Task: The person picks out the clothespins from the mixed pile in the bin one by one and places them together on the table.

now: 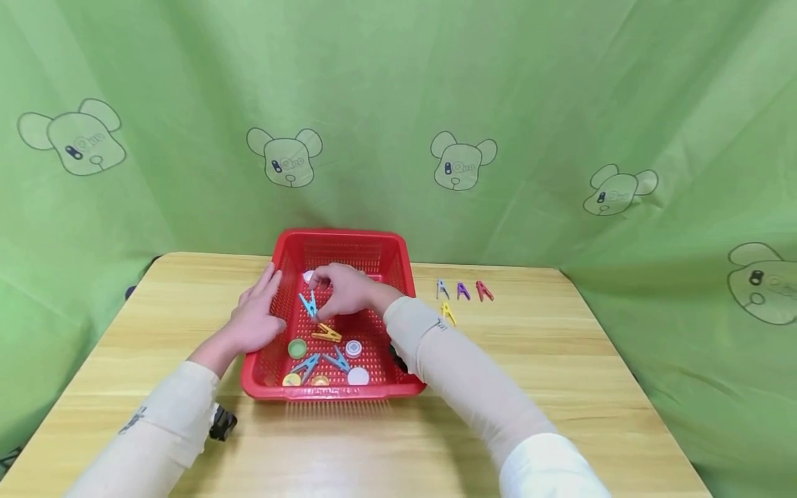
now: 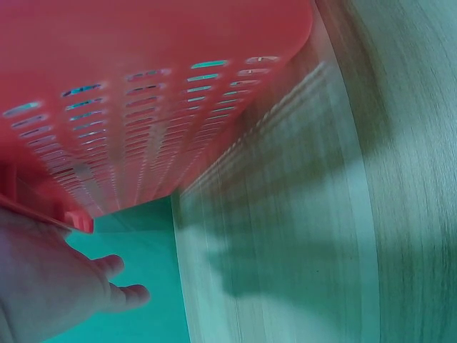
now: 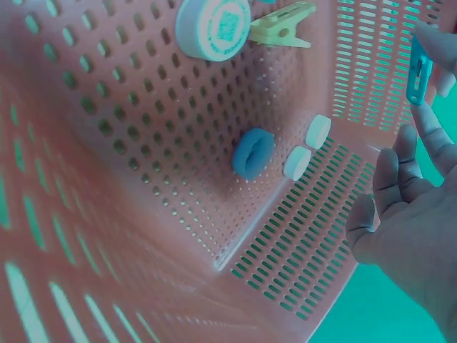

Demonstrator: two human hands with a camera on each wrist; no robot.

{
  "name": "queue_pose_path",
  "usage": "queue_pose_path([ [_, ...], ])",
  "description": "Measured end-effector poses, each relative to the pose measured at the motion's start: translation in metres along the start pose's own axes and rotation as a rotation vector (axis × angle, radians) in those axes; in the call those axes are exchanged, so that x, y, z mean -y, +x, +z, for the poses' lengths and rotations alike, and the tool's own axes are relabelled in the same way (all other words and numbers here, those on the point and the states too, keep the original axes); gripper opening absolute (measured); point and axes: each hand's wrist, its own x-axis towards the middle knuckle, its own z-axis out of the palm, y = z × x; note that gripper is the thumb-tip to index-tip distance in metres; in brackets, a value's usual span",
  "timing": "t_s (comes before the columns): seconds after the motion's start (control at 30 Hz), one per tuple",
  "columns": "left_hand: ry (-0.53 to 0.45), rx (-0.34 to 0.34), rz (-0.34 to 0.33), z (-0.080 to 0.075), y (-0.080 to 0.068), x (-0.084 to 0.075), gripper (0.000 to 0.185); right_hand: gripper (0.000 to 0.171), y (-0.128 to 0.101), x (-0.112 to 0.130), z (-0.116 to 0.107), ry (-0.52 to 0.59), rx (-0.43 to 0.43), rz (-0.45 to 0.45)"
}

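Observation:
In the head view, my right hand (image 1: 345, 290) is inside the red plastic basket (image 1: 339, 393). Its thumb and index finger pinch a light blue clothespin (image 1: 308, 304) end to end; the right wrist view shows that clothespin (image 3: 419, 71) between the fingertips. A yellow clothespin (image 1: 326, 333) lies below this hand on the basket floor. My left hand (image 1: 255, 321) rests on the basket's left rim, fingers extended along it and thumb toward the inside. From the left wrist view, the fingers of that hand (image 2: 53, 279) stand loosely outside the wall.
Two blue clothespins (image 1: 337, 360), a green cap (image 1: 297, 348) and several white and yellow caps lie in the basket. Right of it on the wooden table (image 1: 510, 366) are blue (image 1: 442, 288), purple (image 1: 463, 290), red (image 1: 483, 290) and yellow (image 1: 447, 313) clothespins. A green curtain (image 1: 373, 83) hangs behind.

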Motion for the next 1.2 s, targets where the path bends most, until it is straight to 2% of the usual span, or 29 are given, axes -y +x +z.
queue_pose_path([
  [0.47,-0.001,0.001,0.003,0.001,-0.001,-0.001,0.100,0.045,-0.016,-0.001,-0.026,0.150,-0.055,-0.006],
  [0.7,-0.003,0.002,-0.001,0.000,-0.001,-0.002,0.100,0.052,-0.025,-0.003,-0.039,0.123,-0.093,-0.024],
  [0.87,-0.004,0.004,0.005,-0.001,-0.002,-0.003,0.100,0.049,-0.035,-0.006,-0.049,0.115,-0.124,-0.004],
  [1.2,0.007,0.006,0.009,-0.001,-0.002,-0.003,0.099,0.049,-0.057,-0.033,-0.060,0.129,-0.181,-0.013],
])
